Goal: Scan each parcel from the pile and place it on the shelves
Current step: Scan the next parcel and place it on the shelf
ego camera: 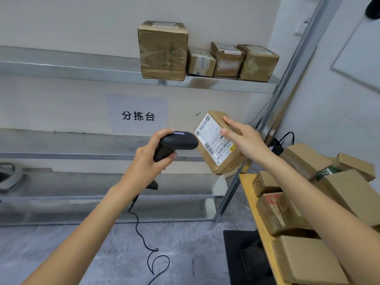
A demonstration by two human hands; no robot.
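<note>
My right hand (244,138) grips a brown cardboard parcel (218,149) in front of the shelves, its white shipping label turned toward me and to the left. My left hand (148,159) holds a black barcode scanner (174,144) by its handle, the scanner's head almost touching the label's left edge; a light strip glows on top of it. A pile of brown parcels (308,202) lies on a yellow table (246,186) at the right. Several parcels (205,56) stand on the upper metal shelf (82,68).
The scanner's black cable (144,239) hangs down and curls on the grey floor. The middle shelf (72,149) and lower shelf (82,188) are bare steel, with a grey object (10,175) at far left. A paper sign (137,115) hangs on the wall. A black mat (242,256) lies under the table.
</note>
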